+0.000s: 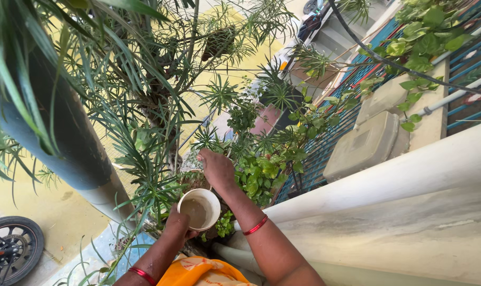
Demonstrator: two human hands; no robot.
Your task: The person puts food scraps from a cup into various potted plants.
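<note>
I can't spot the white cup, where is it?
In the head view, low and centre: the white cup sits in the left hand, below the right hand, among the potted plants.

Left hand point(178, 225) low, forearm angled up, fingers curled shut in a grip; right hand point(217, 168) stretched further out, palm down, fingers bent loosely, wrist straight; both arms bare.

Left hand point(176, 221) grips white cup point(199, 209) of murky water; right hand point(217, 168) among green plants point(259, 177).
</note>
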